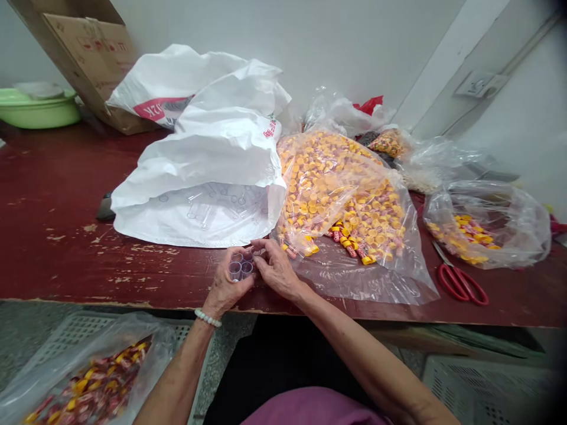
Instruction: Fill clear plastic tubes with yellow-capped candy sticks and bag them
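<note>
white plastic sack (195,141) | red band (162,109): "ZK" | red characters (269,128): too small | carton (91,50): marks unreadable

The counter (57,195) is dark red paint worn through to bare wood in patches. On it lie a white woven sack (199,177), a clear plastic bag (336,200) heaped with yellow caps, a second clear bag (487,224), red-handled scissors (460,283), and, far left, a green plastic basin (38,109).

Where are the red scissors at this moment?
In the head view, the red-handled scissors lie on the right of the dark red wooden table, below the clear plastic bag of yellow-and-red pieces.
</note>
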### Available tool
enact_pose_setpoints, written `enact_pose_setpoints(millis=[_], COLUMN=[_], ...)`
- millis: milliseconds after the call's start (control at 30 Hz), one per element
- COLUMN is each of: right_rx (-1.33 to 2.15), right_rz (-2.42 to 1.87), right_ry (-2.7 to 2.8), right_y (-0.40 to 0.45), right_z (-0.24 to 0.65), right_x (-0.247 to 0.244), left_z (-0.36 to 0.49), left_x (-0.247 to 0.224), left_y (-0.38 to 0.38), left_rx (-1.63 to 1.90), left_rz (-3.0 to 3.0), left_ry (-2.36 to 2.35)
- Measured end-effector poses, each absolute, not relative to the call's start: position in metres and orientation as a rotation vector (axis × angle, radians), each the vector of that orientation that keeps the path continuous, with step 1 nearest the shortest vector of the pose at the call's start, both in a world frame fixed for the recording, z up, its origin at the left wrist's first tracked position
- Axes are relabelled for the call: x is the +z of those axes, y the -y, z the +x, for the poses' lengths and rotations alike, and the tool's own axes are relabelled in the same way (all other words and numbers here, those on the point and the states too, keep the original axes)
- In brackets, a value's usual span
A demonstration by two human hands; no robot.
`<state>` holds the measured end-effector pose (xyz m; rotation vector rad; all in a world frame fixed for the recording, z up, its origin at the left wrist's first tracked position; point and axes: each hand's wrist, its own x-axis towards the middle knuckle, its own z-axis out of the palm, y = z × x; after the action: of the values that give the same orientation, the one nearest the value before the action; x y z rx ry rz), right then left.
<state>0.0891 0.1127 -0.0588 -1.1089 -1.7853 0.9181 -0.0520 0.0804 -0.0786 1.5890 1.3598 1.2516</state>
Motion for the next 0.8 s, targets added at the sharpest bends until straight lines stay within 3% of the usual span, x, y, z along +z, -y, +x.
enact_pose_setpoints(millis=[167,433,667,800], right_rx=[1.085,0.544,0.011,-0.253], right_rz=[-1.066,-0.856,-1.747,-2.098], right_ry=[1.682,2.005,1.88,1.77], right_y=[-0.107,-0.072,-0.101,-0.135], right_z=[0.083,0.122,0.257,0.28], right_x=[-0.064,-0.046,-0.067,-0.083], left_z=[-0.047,-0.04,-0.043,-0.042], left_x=[-0.072,-0.078,-0.083,-0.083], left_y=[-0.077,-0.079,-0.08,-0.082], left_rx=[1.337,1.458,1.498,1.504], left_rz=[1.476,1.385,1.222,1.17], left_ry=[-1.256,-1.209,-1.136,-1.11])
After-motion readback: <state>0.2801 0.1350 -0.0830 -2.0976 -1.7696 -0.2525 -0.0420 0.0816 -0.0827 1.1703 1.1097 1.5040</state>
